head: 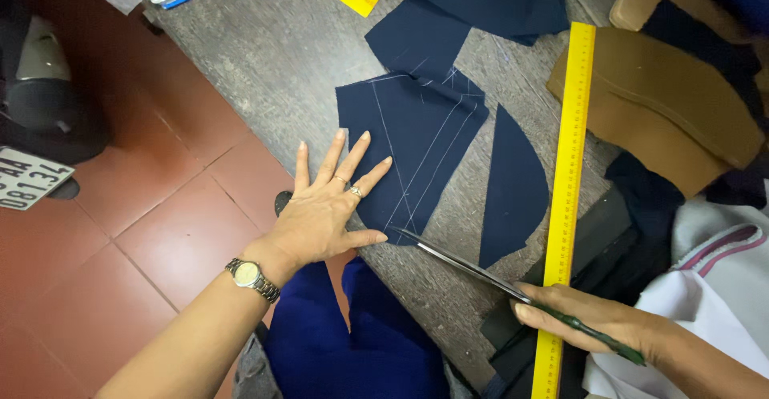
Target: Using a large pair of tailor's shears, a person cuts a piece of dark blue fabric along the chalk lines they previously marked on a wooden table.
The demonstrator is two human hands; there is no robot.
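My left hand (320, 215), with a ring and a silver wristwatch (252, 277), lies flat and spread at the near edge of the grey worktop (272, 54), fingers pressing the lower left corner of a navy blue fabric piece marked with white chalk lines (416, 143). My right hand (589, 319) is clenched around the green handles of long steel scissors (473, 269), whose blade tips meet the fabric's near edge just beside my left thumb. A curved navy offcut (513, 187) lies just right of the marked piece. A long yellow ruler (567, 183) runs along the worktop beyond it, passing under my right hand.
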